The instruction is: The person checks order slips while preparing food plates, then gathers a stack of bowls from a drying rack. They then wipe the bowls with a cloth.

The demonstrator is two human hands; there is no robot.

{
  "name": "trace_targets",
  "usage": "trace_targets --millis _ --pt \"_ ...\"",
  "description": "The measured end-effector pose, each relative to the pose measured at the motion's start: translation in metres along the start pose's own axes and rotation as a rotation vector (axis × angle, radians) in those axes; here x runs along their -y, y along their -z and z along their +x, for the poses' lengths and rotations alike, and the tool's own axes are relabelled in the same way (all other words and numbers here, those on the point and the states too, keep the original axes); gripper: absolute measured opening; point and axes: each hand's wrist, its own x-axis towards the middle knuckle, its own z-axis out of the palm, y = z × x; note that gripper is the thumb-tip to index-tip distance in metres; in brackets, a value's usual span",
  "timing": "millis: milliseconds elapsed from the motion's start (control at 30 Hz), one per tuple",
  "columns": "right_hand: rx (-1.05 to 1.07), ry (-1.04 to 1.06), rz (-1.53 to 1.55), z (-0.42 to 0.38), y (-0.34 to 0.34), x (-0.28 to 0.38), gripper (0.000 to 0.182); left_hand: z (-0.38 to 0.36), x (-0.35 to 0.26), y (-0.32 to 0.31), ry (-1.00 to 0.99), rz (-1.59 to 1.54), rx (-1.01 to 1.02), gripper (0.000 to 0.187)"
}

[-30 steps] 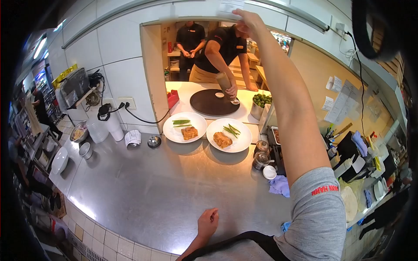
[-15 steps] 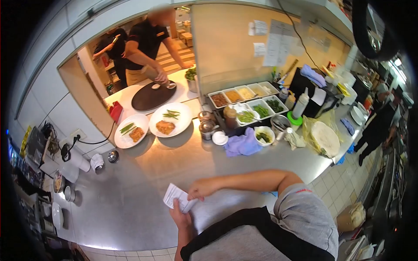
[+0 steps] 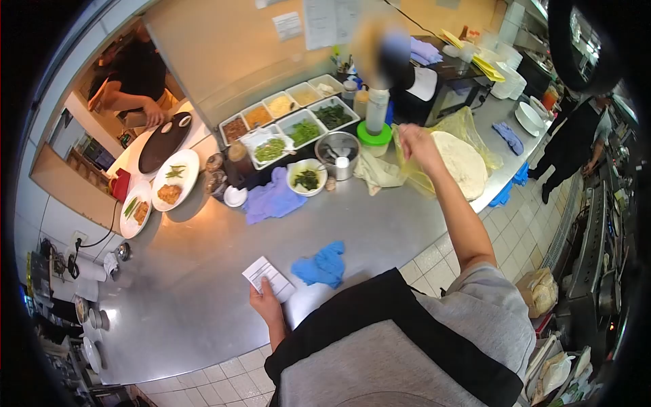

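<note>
My left hand (image 3: 267,302) is closed on a printed paper slip (image 3: 268,277), held low over the steel counter with the thumb across its lower edge. A crumpled blue cloth (image 3: 320,264) lies on the counter just right of the slip. My right hand (image 3: 418,147) is stretched out over the back right of the counter, fingers bunched and bent down; what they hold, if anything, is hidden. Close by stand a clear squeeze bottle (image 3: 377,112), a green-lidded tub (image 3: 375,138) and a beige cloth (image 3: 379,172). A round white item (image 3: 458,165) in yellow plastic lies beside my wrist.
Trays of chopped toppings (image 3: 298,127) line the back of the steel counter (image 3: 196,298). Nearer are a metal bowl (image 3: 338,150), a bowl of greens (image 3: 306,179) and a purple cloth (image 3: 274,197). Plated food (image 3: 175,180) sits at the pass, where another person (image 3: 139,74) works.
My right hand has left the slip and swung out to the back right. The left hand still holds the slip. The view has turned right, and the blue cloth now shows.
</note>
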Motion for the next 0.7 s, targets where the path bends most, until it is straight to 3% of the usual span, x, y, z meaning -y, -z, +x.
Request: trace_targets --millis 67,167,367,433,467,533,700 --pt "-0.219 -0.041 0.028 0.025 0.037 -0.035 0.022 -0.006 -0.004 -0.012 -0.119 0.281 -0.042 0.019" --pt "-0.338 -0.13 0.011 0.064 0.054 -0.072 0.017 -0.011 -0.007 -0.012 -0.121 0.387 -0.103 0.023" --pt "-0.271 -0.07 -0.24 0.171 0.048 -0.164 0.044 -0.006 0.005 -0.013 -0.1 0.253 -0.167 0.017" --pt "-0.27 -0.077 -0.295 0.191 0.038 -0.161 0.049 -0.005 0.011 -0.008 -0.051 0.189 -0.163 0.017" --pt "-0.152 -0.154 -0.237 0.197 0.037 -0.154 0.055 -0.005 0.013 -0.007 -0.048 0.186 -0.166 0.017" --pt "-0.018 -0.386 -0.183 0.21 0.036 -0.144 0.045 -0.003 0.016 -0.006 -0.04 0.181 -0.167 0.017" --pt "0.089 -0.432 -0.087 0.212 0.035 -0.127 0.027 -0.002 0.022 -0.006 -0.021 0.139 -0.216 0.017"
